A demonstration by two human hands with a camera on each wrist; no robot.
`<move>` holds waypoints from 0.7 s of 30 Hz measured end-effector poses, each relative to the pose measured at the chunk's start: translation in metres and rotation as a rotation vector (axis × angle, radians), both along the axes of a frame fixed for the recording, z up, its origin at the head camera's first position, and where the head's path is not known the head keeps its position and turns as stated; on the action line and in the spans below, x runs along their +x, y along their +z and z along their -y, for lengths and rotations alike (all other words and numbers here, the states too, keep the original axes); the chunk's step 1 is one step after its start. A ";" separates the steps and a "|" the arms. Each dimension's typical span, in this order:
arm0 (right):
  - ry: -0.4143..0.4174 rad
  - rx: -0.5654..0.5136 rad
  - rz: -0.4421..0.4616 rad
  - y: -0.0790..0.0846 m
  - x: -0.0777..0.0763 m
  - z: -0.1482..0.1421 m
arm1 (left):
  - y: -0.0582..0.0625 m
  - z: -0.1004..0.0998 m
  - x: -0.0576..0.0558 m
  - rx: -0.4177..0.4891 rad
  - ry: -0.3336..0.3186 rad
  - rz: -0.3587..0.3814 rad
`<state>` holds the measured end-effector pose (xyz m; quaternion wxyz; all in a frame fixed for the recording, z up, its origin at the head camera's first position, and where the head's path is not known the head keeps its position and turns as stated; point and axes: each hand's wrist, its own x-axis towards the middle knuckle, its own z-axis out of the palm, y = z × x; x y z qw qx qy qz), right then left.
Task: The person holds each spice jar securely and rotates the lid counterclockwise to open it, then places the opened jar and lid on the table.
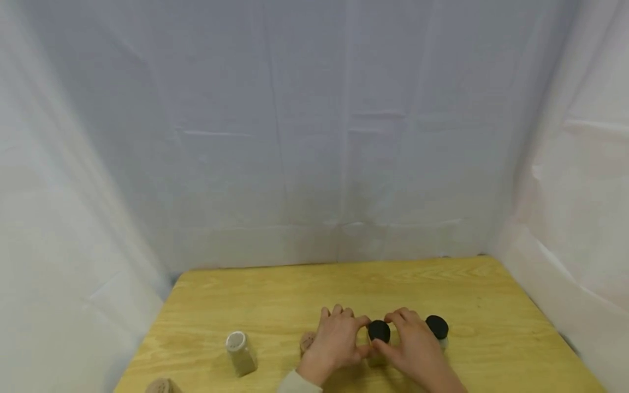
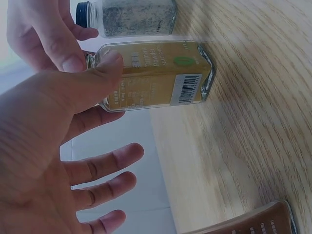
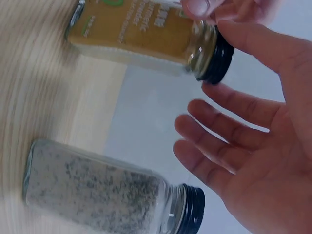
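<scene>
Soft, even, fairly dim light falls from above; the head view is slightly hazy, its white curtains smeared at the left edge; shadows are faint; both wrist views are pale and washed out, with motion blur streaking the wooden table (image 3: 29,73); close fingers look soft.

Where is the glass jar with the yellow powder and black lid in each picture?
Head: the yellow-powder glass jar with the black lid stands low and centre-right, between both hands.
Left wrist: upper middle, beside the left thumb.
Right wrist: top, left of centre.
Shared landmark: the speckled grey-powder glass jar with a black lid next to it.
</scene>
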<state>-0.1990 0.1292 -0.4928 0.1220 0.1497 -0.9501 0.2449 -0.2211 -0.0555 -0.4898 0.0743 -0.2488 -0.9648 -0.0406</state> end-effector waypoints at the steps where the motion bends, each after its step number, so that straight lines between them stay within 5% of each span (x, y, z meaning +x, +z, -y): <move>1: 0.002 -0.009 0.015 0.001 0.000 -0.001 | 0.000 0.000 0.000 0.000 0.001 0.000; 21: 0.032 0.070 -0.054 -0.002 -0.007 0.006 | 0.001 0.001 0.000 0.001 -0.008 0.004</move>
